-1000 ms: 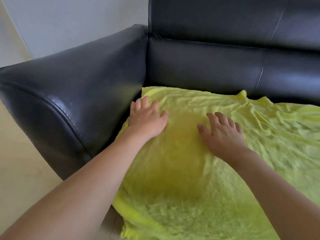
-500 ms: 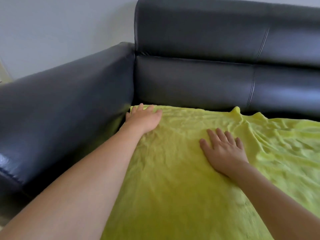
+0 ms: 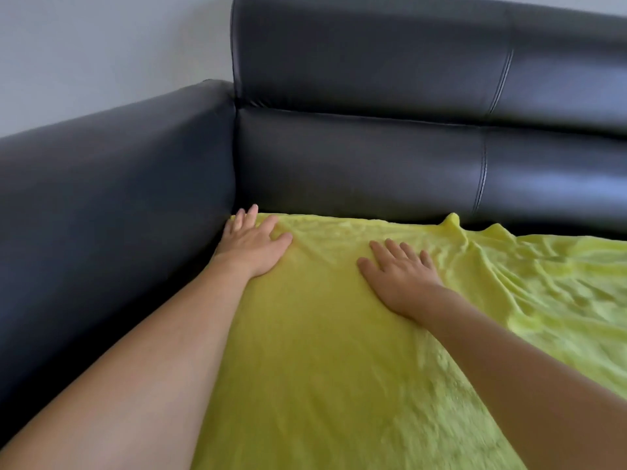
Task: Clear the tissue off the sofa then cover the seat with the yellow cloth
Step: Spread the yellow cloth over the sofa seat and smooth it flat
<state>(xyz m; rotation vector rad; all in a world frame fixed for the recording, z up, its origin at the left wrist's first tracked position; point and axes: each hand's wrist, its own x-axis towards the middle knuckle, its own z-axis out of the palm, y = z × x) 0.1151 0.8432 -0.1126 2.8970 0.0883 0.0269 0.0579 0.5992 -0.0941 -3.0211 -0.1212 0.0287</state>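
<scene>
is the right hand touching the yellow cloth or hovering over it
Touching. The head view shows the right hand lying palm down, fingers spread, flat on the yellow cloth, with no gap or shadow under it.

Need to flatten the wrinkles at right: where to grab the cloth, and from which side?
Judging by its pose, pinch the raised peak on the cloth's back edge, where it bunches against the backrest. Come from above with the right hand, the nearer one; both hands lie flat. The ridges fan out from there, so tugging it rightward should smooth them.
</scene>
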